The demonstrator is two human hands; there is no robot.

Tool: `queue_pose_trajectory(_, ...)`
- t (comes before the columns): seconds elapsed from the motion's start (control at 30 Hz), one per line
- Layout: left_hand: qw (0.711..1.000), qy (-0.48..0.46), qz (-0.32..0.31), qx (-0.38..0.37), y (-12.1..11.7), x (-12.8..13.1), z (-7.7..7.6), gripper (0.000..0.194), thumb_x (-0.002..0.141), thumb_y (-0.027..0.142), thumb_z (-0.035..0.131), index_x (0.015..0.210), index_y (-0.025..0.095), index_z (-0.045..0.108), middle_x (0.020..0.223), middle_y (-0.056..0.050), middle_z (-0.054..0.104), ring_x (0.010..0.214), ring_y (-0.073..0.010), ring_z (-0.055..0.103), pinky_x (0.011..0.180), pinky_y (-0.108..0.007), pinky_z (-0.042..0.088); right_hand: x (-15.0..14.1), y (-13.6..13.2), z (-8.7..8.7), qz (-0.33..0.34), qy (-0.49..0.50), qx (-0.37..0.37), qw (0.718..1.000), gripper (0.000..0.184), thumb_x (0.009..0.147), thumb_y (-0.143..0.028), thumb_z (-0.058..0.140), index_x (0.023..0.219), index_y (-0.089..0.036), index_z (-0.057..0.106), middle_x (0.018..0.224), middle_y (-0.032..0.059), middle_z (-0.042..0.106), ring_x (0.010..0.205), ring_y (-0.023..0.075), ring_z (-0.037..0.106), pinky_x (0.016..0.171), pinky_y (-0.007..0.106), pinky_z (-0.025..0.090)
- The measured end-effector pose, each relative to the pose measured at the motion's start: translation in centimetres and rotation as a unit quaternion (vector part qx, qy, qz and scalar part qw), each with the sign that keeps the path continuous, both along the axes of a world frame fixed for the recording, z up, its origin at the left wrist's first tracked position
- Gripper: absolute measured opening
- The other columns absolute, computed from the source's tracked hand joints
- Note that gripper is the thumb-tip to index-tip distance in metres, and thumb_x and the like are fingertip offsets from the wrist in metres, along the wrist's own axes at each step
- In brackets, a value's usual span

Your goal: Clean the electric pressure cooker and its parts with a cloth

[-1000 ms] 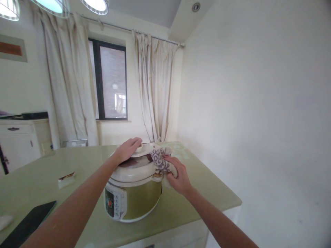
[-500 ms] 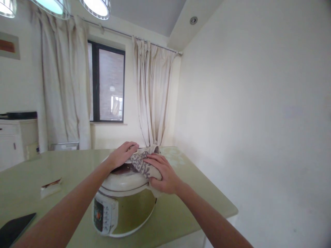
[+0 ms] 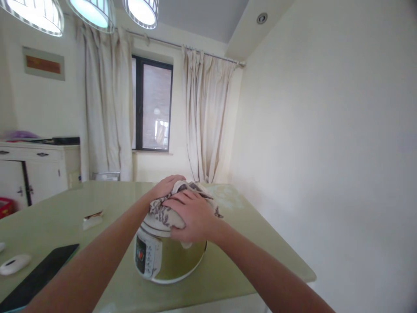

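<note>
A white electric cooker (image 3: 180,259) with a button panel (image 3: 148,256) on its left front stands on the green tabletop. Over its lid lies a cream cloth (image 3: 162,214) with a dark scroll pattern, bunched up and covering most of the top. My right hand (image 3: 194,216) presses on the cloth with its fingers curved over it, gripping a fold against the lid. Behind the cloth, my left hand (image 3: 167,186) rests flat at the far left of the lid, its fingers stretched out and partly hidden by the cloth.
On the left of the green table (image 3: 237,265) lie a dark flat tablet-like object (image 3: 42,271), a white mouse-like object (image 3: 15,264) and a small packet (image 3: 93,218). A white cabinet (image 3: 42,169) stands beyond. A bare wall (image 3: 325,130) rises on the right.
My right hand has moved the cloth leftward across the lid, covering the brownish centre that showed before. My left hand stays at the lid's far side. The camera view has turned left.
</note>
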State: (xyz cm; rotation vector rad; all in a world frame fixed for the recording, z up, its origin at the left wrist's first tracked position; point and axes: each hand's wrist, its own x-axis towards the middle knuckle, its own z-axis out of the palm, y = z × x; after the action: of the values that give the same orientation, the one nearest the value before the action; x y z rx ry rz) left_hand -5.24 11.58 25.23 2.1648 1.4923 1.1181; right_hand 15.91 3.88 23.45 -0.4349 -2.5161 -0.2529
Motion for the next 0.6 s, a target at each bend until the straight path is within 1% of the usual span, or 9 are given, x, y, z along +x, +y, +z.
queue_pose_trajectory(0.1,1.000,-0.001,0.012,0.006,-0.2,0.2,-0.1,0.055,0.086,0.050,0.038,0.113,0.021,0.076,0.132,-0.008,0.075,0.127,-0.0262,0.065,0.118,-0.036,0.044,0.9,0.1,-0.8,0.018,-0.001,0.015,1.000,0.080,0.078,-0.053,0.080,0.149,-0.029,0.054,0.145,0.0088,0.062,0.131,0.0324,0.051,0.116,0.049,0.033)
queue_pose_trajectory(0.17,1.000,0.001,0.022,0.010,-0.4,0.2,-0.1,0.057,0.088,0.053,0.037,0.113,0.020,0.076,0.131,-0.009,0.075,0.128,-0.0270,0.065,0.119,-0.038,0.043,1.9,0.4,-1.1,0.017,0.023,-0.001,1.000,0.075,0.078,-0.049,0.080,0.147,-0.029,0.056,0.144,0.0082,0.063,0.130,0.0314,0.052,0.117,0.048,0.034)
queue_pose_trajectory(0.23,0.999,0.005,0.030,0.015,-0.8,0.3,-0.2,0.058,0.090,0.056,0.036,0.115,0.021,0.076,0.131,-0.008,0.075,0.129,-0.0271,0.064,0.120,-0.039,0.041,2.8,1.0,-1.2,-0.009,0.073,-0.030,0.997,0.066,0.079,-0.041,0.078,0.141,-0.027,0.060,0.138,0.0080,0.065,0.128,0.0306,0.054,0.116,0.047,0.036)
queue_pose_trajectory(0.3,0.999,0.011,0.049,0.017,-1.4,0.3,-0.1,0.058,0.091,0.056,0.035,0.117,0.022,0.075,0.131,-0.007,0.075,0.130,-0.0269,0.063,0.121,-0.040,0.040,3.5,1.7,-1.5,-0.046,0.130,-0.064,0.988,0.056,0.079,-0.032,0.074,0.134,-0.025,0.065,0.133,0.0078,0.067,0.125,0.0297,0.056,0.113,0.046,0.039)
queue_pose_trajectory(0.37,0.997,0.023,0.075,0.018,-1.9,0.4,-0.1,0.058,0.093,0.054,0.033,0.118,0.023,0.075,0.133,-0.007,0.074,0.131,-0.0271,0.063,0.120,-0.041,0.041,3.8,2.1,-2.1,-0.082,0.185,-0.097,0.974,0.048,0.081,-0.026,0.068,0.129,-0.023,0.067,0.128,0.0079,0.068,0.121,0.0283,0.057,0.110,0.044,0.043)
queue_pose_trajectory(0.43,0.994,0.038,0.098,0.018,-2.3,0.3,-0.2,0.060,0.094,0.053,0.031,0.120,0.022,0.075,0.134,-0.008,0.074,0.131,-0.0279,0.063,0.118,-0.040,0.042,3.8,1.9,-3.0,-0.113,0.231,-0.111,0.960,0.043,0.083,-0.023,0.064,0.126,-0.021,0.068,0.125,0.0087,0.068,0.118,0.0275,0.057,0.108,0.043,0.044)
queue_pose_trajectory(0.5,0.993,0.051,0.108,0.020,-2.5,0.3,-0.3,0.062,0.095,0.052,0.029,0.123,0.021,0.074,0.135,-0.009,0.073,0.131,-0.0281,0.063,0.117,-0.040,0.043,3.6,1.0,-4.0,-0.134,0.241,-0.091,0.957,0.048,0.082,-0.025,0.064,0.130,-0.020,0.067,0.130,0.0102,0.067,0.123,0.0293,0.055,0.110,0.045,0.043)
queue_pose_trajectory(0.53,0.992,0.056,0.110,0.023,-2.5,0.3,-0.3,0.063,0.095,0.052,0.028,0.124,0.021,0.074,0.134,-0.009,0.073,0.130,-0.0280,0.063,0.117,-0.039,0.044,3.5,0.4,-4.4,-0.137,0.228,-0.069,0.961,0.054,0.081,-0.027,0.066,0.134,-0.020,0.065,0.134,0.0109,0.066,0.127,0.0310,0.053,0.112,0.047,0.041)
queue_pose_trajectory(0.6,0.992,0.063,0.109,0.029,-2.6,0.2,-0.4,0.062,0.096,0.052,0.027,0.123,0.021,0.074,0.131,-0.009,0.074,0.128,-0.0279,0.065,0.115,-0.039,0.045,3.6,-0.8,-4.8,-0.121,0.178,-0.021,0.976,0.068,0.077,-0.032,0.070,0.143,-0.021,0.061,0.143,0.0114,0.063,0.134,0.0346,0.050,0.116,0.052,0.036)
